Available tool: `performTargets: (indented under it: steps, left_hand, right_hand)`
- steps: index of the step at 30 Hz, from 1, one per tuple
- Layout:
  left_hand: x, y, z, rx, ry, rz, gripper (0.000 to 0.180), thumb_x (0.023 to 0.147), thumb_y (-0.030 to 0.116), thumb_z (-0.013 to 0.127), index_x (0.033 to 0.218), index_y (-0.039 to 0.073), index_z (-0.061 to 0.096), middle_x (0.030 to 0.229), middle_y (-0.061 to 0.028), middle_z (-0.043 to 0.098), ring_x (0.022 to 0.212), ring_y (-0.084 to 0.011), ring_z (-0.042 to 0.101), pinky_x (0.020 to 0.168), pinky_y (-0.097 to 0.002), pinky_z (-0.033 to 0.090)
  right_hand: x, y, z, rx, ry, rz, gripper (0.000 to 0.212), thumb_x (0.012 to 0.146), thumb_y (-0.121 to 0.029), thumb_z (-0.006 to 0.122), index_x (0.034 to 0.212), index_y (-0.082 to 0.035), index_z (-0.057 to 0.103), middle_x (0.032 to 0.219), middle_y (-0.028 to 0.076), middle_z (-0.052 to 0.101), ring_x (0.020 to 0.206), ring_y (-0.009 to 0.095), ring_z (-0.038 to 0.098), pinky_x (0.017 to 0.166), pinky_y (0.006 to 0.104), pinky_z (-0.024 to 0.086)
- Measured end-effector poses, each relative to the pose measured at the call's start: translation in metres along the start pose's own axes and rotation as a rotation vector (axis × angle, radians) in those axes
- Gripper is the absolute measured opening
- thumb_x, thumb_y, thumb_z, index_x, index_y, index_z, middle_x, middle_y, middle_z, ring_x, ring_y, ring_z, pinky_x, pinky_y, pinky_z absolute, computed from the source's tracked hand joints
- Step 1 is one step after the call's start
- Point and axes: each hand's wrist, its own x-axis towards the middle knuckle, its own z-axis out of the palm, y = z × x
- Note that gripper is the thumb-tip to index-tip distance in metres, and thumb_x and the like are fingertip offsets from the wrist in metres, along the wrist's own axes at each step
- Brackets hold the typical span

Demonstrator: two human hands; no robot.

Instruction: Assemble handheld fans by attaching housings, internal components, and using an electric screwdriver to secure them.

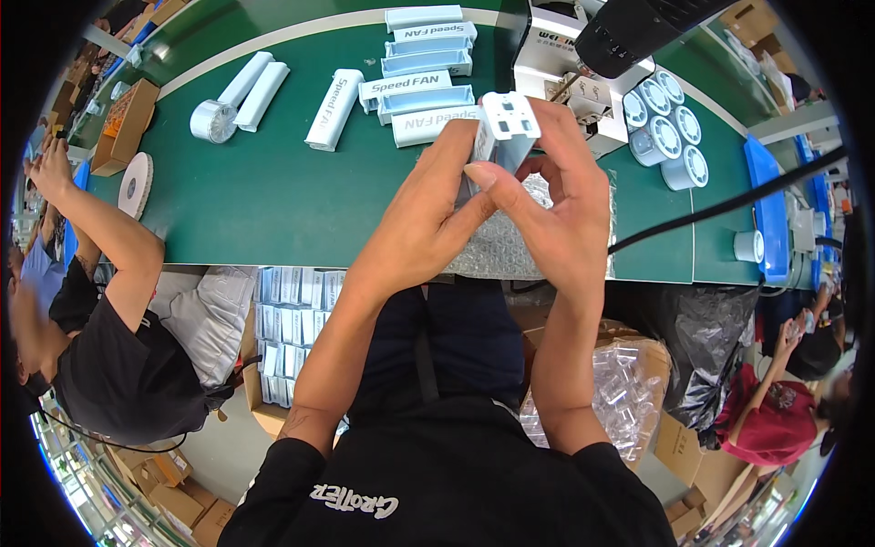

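Observation:
Both my hands are closed around a pale blue plastic fan handle shell, tilted up above the bench's near edge. My left hand grips its left side, with the fingers partly hidden behind it. My right hand holds its right side, thumb across the near face and index finger along the upper end. Just beyond lies a row of similar shells, some with the printed face up and some with the hollow side up. Another shell rests apart, to the left of the row.
A screw feeder and a black electric screwdriver stand at the far right, beside several round fan heads. A black cable crosses the right side. Bubble wrap lies under my hands. A co-worker sits at left.

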Motion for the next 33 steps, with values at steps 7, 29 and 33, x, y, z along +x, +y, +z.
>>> performTargets:
  steps: [7,29,33]
  left_hand:
    - [-0.006,-0.003,-0.005,0.134,0.025,0.011,0.064,0.083,0.013,0.082,0.14,0.005,0.055,0.13,-0.0128,0.06,0.122,-0.0318,0.059,0.102,-0.0398,0.047]
    - [-0.009,-0.011,-0.008,0.047,0.032,0.024,0.059,0.078,0.011,0.085,0.133,0.007,0.064,0.131,-0.0114,0.065,0.121,-0.0298,0.063,0.101,-0.039,0.05]
    - [-0.01,-0.012,-0.007,0.055,0.025,0.034,0.06,0.081,0.014,0.085,0.135,0.009,0.062,0.132,-0.0112,0.063,0.12,-0.0315,0.063,0.097,-0.0398,0.052]
  right_hand:
    - [0.001,0.0,-0.015,0.148,0.071,0.078,0.039,0.08,-0.001,0.084,0.116,0.002,0.069,0.104,0.007,0.073,0.097,0.015,0.072,0.086,0.0315,0.058]
    - [-0.01,0.019,-0.031,-0.193,-0.039,-0.32,0.055,0.07,-0.001,0.091,0.118,0.009,0.066,0.108,0.023,0.075,0.103,0.029,0.074,0.092,0.0399,0.06]
    - [-0.012,0.021,-0.029,-0.186,-0.015,-0.334,0.055,0.071,-0.001,0.091,0.119,0.009,0.066,0.108,0.022,0.075,0.104,0.031,0.075,0.092,0.0408,0.061]
